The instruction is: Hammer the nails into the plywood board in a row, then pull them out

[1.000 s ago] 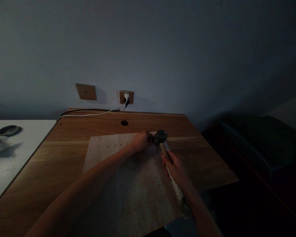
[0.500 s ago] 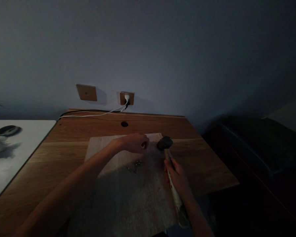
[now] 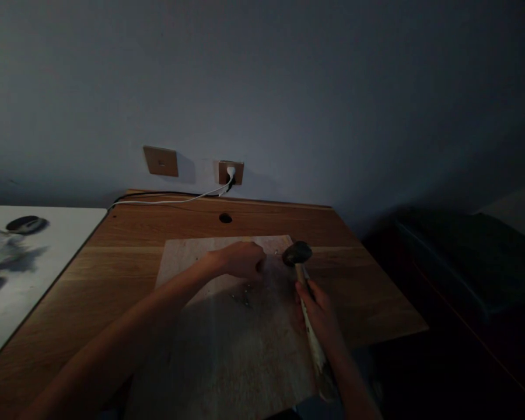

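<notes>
A pale wooden board (image 3: 227, 350) lies on the brown desk (image 3: 114, 274). My right hand (image 3: 317, 312) is wrapped round the light handle of a hammer (image 3: 298, 256), whose dark head hovers just above the board's far right part. My left hand (image 3: 242, 261) rests curled on the board left of the hammer head, fingers closed; what they pinch is too small to see. Several small nails (image 3: 244, 297) lie loose on the board just below that hand.
A white cable (image 3: 175, 200) runs from a wall socket (image 3: 231, 172) along the desk's back edge, near a cable hole (image 3: 225, 218). A white table (image 3: 26, 268) with dark objects adjoins on the left. Dark furniture (image 3: 464, 262) stands right of the desk.
My left hand drew back from the board's far edge toward the loose nails. The hammer head moved away from that hand, a little right and nearer to me.
</notes>
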The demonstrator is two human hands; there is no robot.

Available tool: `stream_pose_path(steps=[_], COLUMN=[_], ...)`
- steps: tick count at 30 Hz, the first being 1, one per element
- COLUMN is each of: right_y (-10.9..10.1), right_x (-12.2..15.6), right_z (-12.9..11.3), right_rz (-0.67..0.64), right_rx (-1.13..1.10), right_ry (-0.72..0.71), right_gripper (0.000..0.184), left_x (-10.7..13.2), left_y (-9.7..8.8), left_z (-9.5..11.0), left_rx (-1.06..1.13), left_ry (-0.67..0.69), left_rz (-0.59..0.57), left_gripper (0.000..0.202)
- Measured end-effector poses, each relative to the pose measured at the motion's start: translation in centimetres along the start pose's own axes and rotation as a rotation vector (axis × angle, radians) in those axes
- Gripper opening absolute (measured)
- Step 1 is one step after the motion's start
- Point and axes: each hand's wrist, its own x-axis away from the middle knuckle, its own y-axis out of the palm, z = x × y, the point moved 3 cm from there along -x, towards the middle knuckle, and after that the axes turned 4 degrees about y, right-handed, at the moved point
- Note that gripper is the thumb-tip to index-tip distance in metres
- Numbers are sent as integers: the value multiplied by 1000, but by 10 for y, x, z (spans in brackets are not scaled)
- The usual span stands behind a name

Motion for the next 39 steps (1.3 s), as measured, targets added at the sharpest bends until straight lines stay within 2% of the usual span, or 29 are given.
stream_pose_path(steps=[4,7,9,12,15,19,24,33,39], right_y=[0,0,0,0,1,2,1,1,0], right_x=[2,2,2,1,1,1,3,3,4], right_z=[-4,-5,-5,-3,-3,-2,-4,-4,-12], right_rz=[-7,-7,-9,-13,-17,-18,-12,-14,-21], right_rx=[-10,-13,-15,-19,-24,-39,-47,-37,-49], right_ry=[-2,-2,-1,-7,-10,-5,-8,9,19], right_gripper=[43,42,42,41,41,42,42,39,42], left_x=[-9,-10,-9,-8,-8,-9,-14,-15,-15], left_y=[5,12,16,22,24,21,20,25,23], left_z=[-25,-35,-34,-28,-26,-26,-28,-30,-26], left_rx=[208,212,181,123,66,83,123,128,25], left_ry=[-24,-70,-29,34,22,-18,-37,-40,-37], left_rz=[253,361,398,379,350,426,464,483,464], left_gripper=[15,16,17,16,20,37,24,19,21])
